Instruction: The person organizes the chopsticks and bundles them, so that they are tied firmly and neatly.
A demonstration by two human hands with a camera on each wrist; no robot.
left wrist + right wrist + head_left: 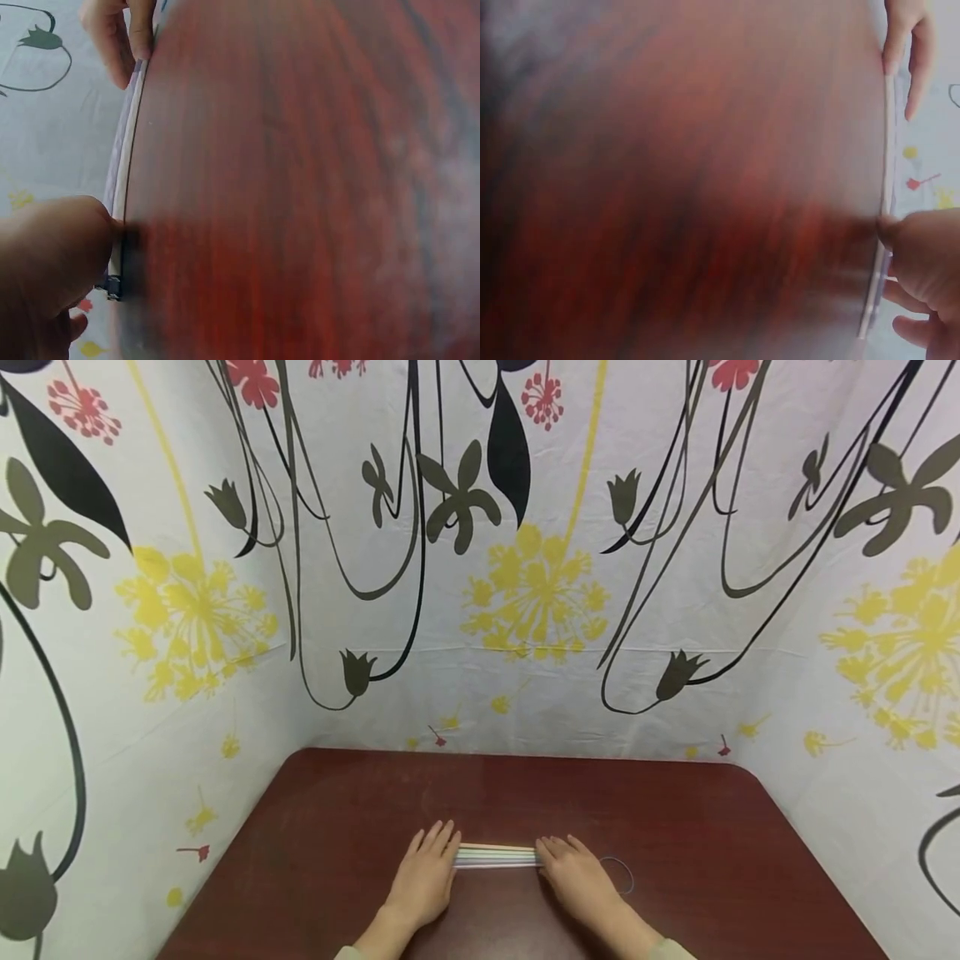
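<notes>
A flat bundle of long, thin, pale-coloured sticks [497,857] lies crosswise on the table. Its strips run from yellow and green at the far side to lilac and white at the near side. My left hand [423,878] grips the left end, thumb at the near edge and fingers over the far side. Around the right end, my right hand [581,877] holds the bundle the same way. In the left wrist view, a black tip [113,286] shows at the end of the white stick, just past the left hand. The fingers cover both ends in the head view.
A thin bluish loop [632,878] lies just right of the right hand, partly hidden behind it. The dark red-brown table [480,802] has rounded far corners. A white cloth with printed flowers [465,710] hangs behind it and along both sides.
</notes>
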